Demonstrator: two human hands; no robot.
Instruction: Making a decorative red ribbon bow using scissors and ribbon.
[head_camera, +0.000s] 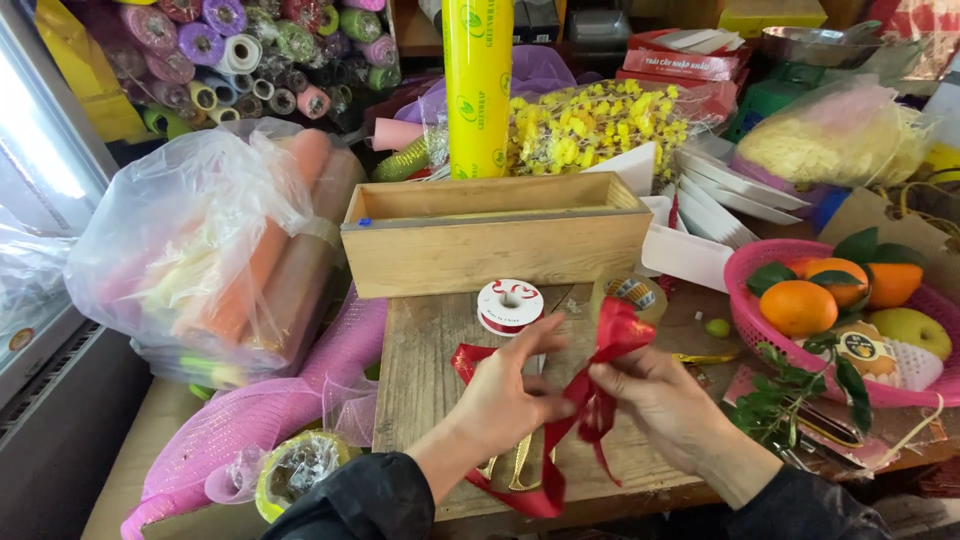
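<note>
Red ribbon (585, 395), looped and pinched between both hands above the wooden bench (420, 350), bottom centre of the head view. Left hand (505, 390) fingers clenched on it at 9 o'clock, right hand (660, 400) fingers grasping it at 3. Ribbon spool (509, 305) at 12; pink fruit basket (750, 310) far at 3.

spool (509, 305) before box (495, 245), basket (750, 320) right
</note>
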